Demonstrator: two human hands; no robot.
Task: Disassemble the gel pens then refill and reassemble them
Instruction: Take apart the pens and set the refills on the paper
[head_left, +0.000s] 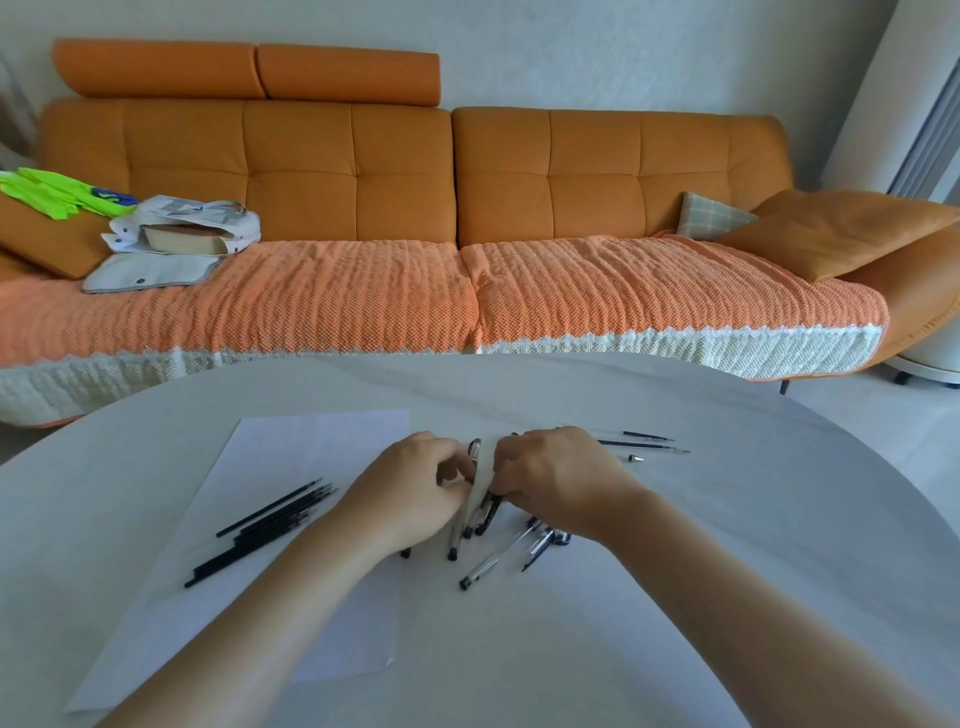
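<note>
Together, left hand (415, 488) and right hand (556, 478) grip bunched gel pens (479, 470) — fingers (511, 452) curled round them.

orange sofa (353, 171), book (182, 241), green gloves (57, 195)

Orange sofa (405, 171); refills (265, 525) probably black.

The left hand (415, 488) and the right hand (556, 478) meet just past the right edge of the white paper (311, 452). They curl around a bunch of pens (480, 486) together. Black refills (265, 525) lie on the paper. Loose pens (498, 558) lie to its right. Thin refills (644, 444) lie farther right.
</note>
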